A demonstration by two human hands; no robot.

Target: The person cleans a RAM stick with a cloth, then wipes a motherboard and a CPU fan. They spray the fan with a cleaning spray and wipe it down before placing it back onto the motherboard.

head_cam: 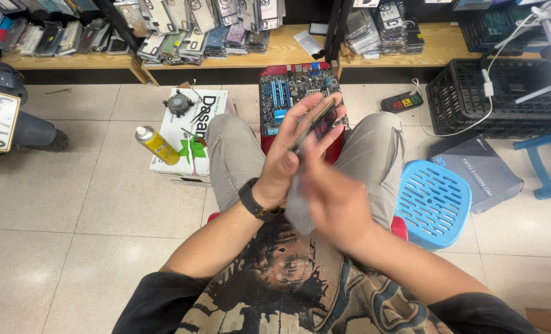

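Observation:
My left hand (294, 145) holds a thin dark memory stick (317, 124) edge-on between fingers and palm, raised above my knees. My right hand (331, 195) is blurred just below it, pressing a grey cloth (295, 207) against the stick's lower part. A black watch sits on my left wrist. Beyond my knees a blue computer motherboard (291, 93) lies on a red stool.
A white cardboard box (195, 133) at left carries a yellow spray can (156, 145) and a round cooler fan (179, 102). A blue plastic stool (433, 201), a grey flat box (481, 170), a black crate (501, 99) and a power strip (403, 101) stand right. Wooden shelves of phone cases line the back.

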